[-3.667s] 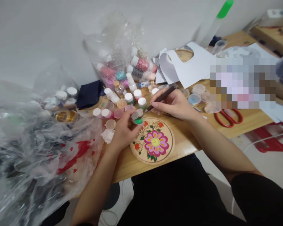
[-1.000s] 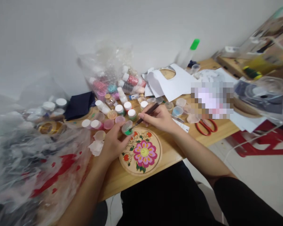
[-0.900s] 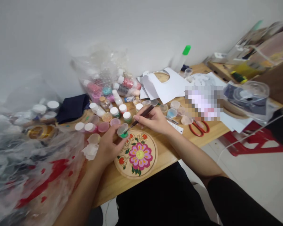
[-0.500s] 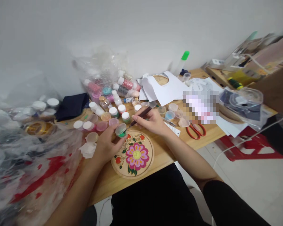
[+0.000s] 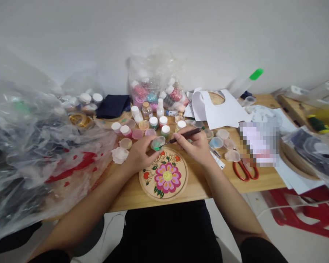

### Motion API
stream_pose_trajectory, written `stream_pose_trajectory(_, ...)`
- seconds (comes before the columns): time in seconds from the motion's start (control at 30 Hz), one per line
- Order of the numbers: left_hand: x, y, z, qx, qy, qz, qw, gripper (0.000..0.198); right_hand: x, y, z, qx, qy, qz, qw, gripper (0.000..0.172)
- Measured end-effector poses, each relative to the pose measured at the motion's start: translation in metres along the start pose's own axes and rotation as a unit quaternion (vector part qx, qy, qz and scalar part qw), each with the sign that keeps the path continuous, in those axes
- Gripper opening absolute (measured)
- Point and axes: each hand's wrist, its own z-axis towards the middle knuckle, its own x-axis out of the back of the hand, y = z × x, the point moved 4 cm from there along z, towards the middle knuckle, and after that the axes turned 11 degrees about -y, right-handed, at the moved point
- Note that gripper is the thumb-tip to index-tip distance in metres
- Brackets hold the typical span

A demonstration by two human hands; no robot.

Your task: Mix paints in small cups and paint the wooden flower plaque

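Green shows in the cup (image 5: 158, 142) the left hand (image 5: 139, 155) pinches near the far edge of the disc (image 5: 166, 175); the right hand (image 5: 196, 147) pinches a tool (image 5: 190, 133) (dark-handled), tip by the cup.

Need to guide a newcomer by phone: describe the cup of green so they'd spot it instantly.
On the wooden table, find the round board painted with a big pink flower. Near its upper left edge, the left hand holds a small clear cup. Unlike the cups on the table, this one is hand-held, with bright green inside.
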Motion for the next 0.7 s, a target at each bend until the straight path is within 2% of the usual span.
stream_pose_trajectory(0.17, 0.0010, -0.0037, -0.0023, -0.011, 0.020, 0.014, 1.000, 0.037, 0.0000, 0.0073, -0.0027, -0.032, 0.014, 0.069, 0.997, 0.030)
stream_pose_trajectory(0.33, 0.0037, -0.0051, -0.0022, -0.024, 0.030, 0.031, 0.999, 0.034, -0.0010, 0.0050, -0.0030, -0.008, 0.009, 0.021, 1.000, 0.021)
stream_pose_trajectory(0.4, 0.0038, -0.0046, -0.0022, -0.028, 0.033, 0.034, 0.998, 0.034, -0.0016, 0.0048, -0.0029, -0.007, 0.009, 0.033, 0.999, 0.019)
stream_pose_trajectory(0.7, 0.0052, 0.0011, -0.0015, -0.066, 0.061, 0.077, 0.993, 0.036, -0.0015, 0.0077, -0.0033, -0.019, 0.012, 0.037, 0.999, 0.026)
